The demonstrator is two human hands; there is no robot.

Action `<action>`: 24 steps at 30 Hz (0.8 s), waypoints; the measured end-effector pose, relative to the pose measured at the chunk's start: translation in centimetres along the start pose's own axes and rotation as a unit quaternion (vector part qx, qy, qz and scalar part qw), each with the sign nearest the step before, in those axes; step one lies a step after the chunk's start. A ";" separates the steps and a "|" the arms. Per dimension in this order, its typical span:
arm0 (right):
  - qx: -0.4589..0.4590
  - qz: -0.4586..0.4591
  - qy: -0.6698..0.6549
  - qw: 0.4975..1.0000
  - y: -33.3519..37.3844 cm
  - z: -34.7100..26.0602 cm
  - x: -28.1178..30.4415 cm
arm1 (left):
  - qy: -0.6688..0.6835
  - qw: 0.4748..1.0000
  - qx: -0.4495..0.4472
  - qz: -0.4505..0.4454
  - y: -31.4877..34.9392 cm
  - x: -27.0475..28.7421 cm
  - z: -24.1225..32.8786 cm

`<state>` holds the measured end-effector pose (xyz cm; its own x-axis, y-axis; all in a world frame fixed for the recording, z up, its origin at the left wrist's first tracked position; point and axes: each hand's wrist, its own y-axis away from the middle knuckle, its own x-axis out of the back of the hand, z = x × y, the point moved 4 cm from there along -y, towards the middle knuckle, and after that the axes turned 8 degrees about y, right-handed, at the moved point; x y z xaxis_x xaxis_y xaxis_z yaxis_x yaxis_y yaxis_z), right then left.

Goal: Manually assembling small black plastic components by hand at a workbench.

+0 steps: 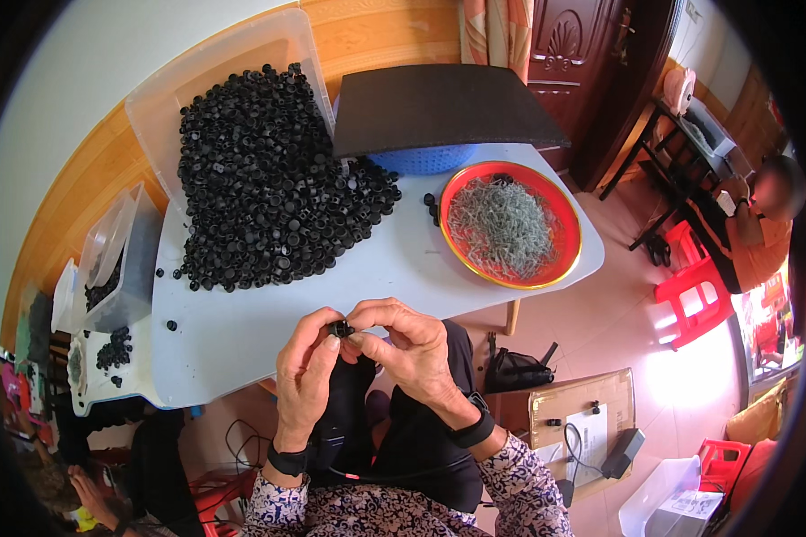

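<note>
A small black plastic cap (339, 329) sits between the fingertips of both hands, just off the near edge of the white table (269, 322). My left hand (304, 371) pinches it from the left. My right hand (407, 349) pinches it from the right, thumb and forefinger curled over it. A large heap of the same black caps (269, 183) spreads over the table's far left side, spilling out of a clear plastic bin (215, 63). To the right stands a red round tray (566, 234) filled with thin grey metal wire pieces.
A dark flat board (439, 107) rests on a blue basket (425, 159) behind the tray. Clear bins (121, 259) with more caps stand at the left. A cardboard box (582, 421), a red stool (694, 300) and a seated person (761, 228) are on the right.
</note>
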<state>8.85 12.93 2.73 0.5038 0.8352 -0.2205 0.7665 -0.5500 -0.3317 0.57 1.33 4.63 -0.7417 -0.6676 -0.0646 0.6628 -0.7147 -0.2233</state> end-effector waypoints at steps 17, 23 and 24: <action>0.019 0.037 0.045 0.998 0.5 1.3 0.3 | 0.031 0.999 0.028 0.012 -0.1 -0.3 -1.1; -0.014 0.058 0.004 0.998 0.8 2.0 0.4 | 0.033 0.998 0.052 0.012 0.0 -0.3 -1.2; -0.014 0.058 0.004 0.998 0.8 2.0 0.4 | 0.045 0.996 0.069 0.019 0.1 -0.4 -1.2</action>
<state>8.85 12.84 0.58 0.5933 0.7656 -0.2487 0.7133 -0.6432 -0.2783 0.78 1.74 3.44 -0.7185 -0.6770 -0.1594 0.6931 -0.7159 -0.0836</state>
